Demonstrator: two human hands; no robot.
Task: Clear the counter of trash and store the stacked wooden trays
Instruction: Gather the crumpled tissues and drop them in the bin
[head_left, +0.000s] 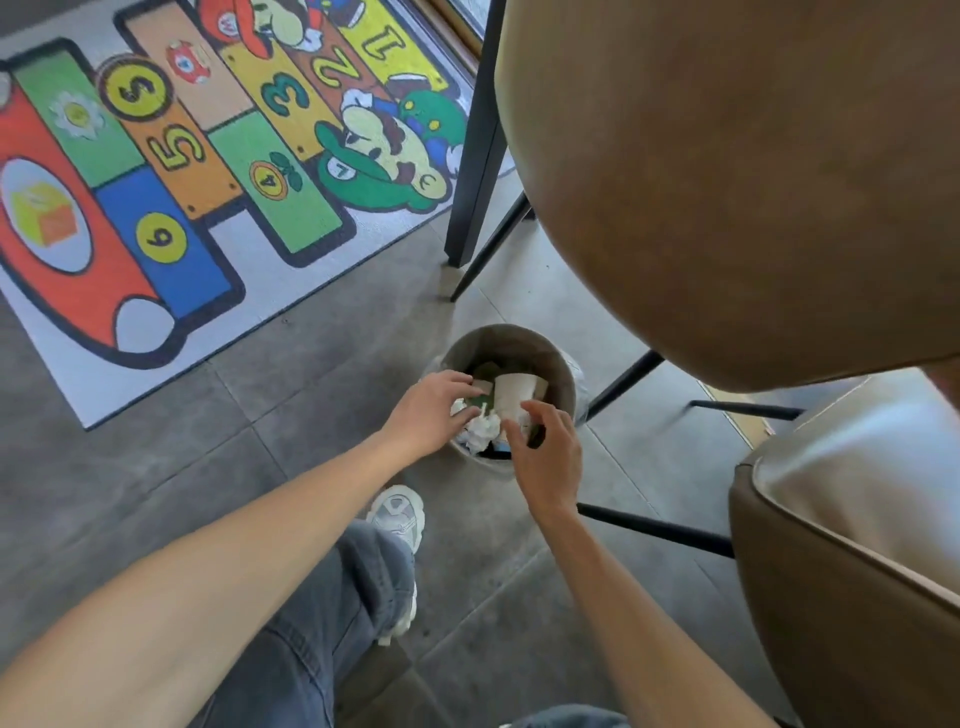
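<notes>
Both hands over bin (511, 343): left hand (434, 410) w/ loose fingers on the trash (511, 397), right hand (545, 449) loose, empty. I press trash down evenly, keep bin upright. Trays not in view.

Your two hands cover part of the trash in the bin (540, 358). The play mat (156, 208) runs off the frame's upper left. The big brown chair (727, 182) hides the floor at the upper right.

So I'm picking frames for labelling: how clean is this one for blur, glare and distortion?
Head view: wide-angle bending curves the rug edges and chair back; glare whitens the chair seat; trash in the bin is soft, and the left hand and right hand are slightly blurred.
</notes>
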